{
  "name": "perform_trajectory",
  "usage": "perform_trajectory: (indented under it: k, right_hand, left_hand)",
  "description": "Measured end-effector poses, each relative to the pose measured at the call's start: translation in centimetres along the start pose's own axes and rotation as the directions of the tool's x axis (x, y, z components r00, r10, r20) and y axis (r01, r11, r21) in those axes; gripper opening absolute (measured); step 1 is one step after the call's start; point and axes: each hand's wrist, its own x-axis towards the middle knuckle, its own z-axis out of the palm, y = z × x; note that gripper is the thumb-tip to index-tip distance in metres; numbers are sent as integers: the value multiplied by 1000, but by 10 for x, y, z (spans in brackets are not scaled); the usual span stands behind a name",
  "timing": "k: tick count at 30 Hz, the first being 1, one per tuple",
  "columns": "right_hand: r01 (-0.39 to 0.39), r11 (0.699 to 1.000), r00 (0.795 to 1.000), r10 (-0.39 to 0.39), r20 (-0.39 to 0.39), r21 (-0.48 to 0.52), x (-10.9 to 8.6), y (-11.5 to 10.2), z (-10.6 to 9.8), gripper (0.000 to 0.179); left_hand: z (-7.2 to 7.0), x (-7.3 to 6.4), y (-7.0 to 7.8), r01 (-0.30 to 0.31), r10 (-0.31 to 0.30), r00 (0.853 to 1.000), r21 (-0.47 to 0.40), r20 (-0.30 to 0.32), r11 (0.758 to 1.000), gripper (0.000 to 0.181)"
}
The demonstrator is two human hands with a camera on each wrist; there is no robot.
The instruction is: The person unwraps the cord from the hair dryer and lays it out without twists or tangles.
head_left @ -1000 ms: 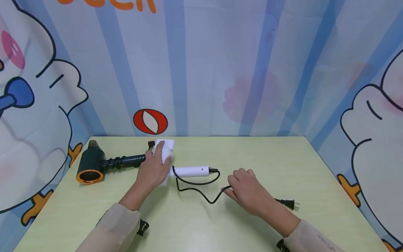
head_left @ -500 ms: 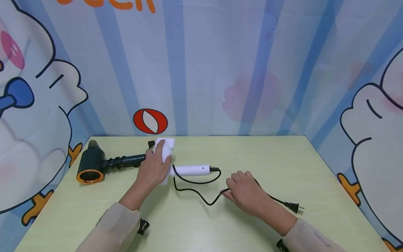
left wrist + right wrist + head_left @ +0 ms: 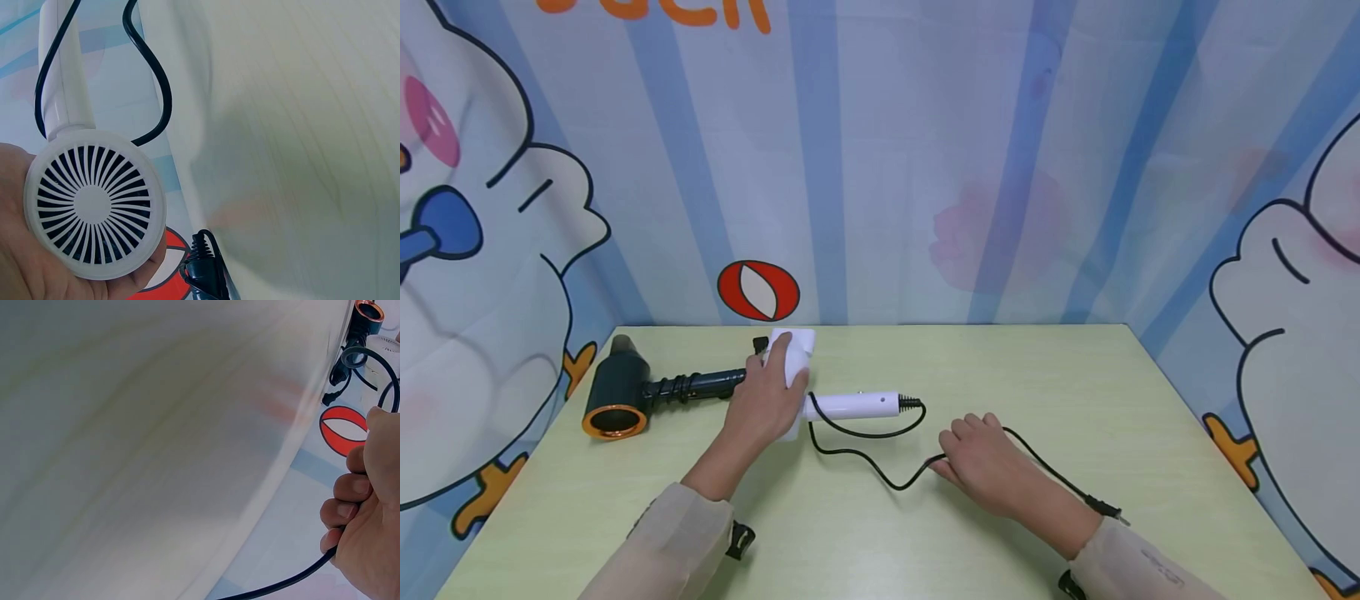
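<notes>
My left hand [image 3: 767, 397] grips the head of a white hair dryer [image 3: 856, 407], whose handle points right across the table. In the left wrist view the dryer's round slotted grille [image 3: 92, 205] faces the camera, with the palm and fingers behind and below it. A black power cord [image 3: 880, 473] leaves the handle end, loops back over the handle and runs right. My right hand [image 3: 988, 467] holds this cord in curled fingers, low over the table. Beyond the hand the cord continues to its plug [image 3: 1103, 507], close to the right sleeve.
To the left lies a dark hair dryer [image 3: 617, 392] with an orange ring, its cord wound round the handle [image 3: 703, 384]. Its small black plug [image 3: 761, 342] shows behind my left hand. A printed curtain [image 3: 895, 167] stands along the pale table's [image 3: 1060, 375] back edge.
My right hand has shifted slightly down, still gripping the cord. The plug end has swung out from behind the forearm and moved down toward the sleeve. The left hand stays in place.
</notes>
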Motion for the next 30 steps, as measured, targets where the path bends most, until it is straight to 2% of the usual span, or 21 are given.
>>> perform_trajectory:
  k: [10,17,30]
  right_hand:
    - [-19,1000,1000,20,21,-13,1,3,3,39]
    - [-69,998,996,69,63,-13,4,12,8,39]
    - [-160,987,985,158,66,32,10,25,13,38]
  left_hand:
    - [-1,-1,0,0,0,1000,-6,-3,1000,69]
    - [0,-2,-2,3,-3,1000,-2,2,1000,69]
    - [-1,-2,-2,9,-9,1000,-3,5,1000,69]
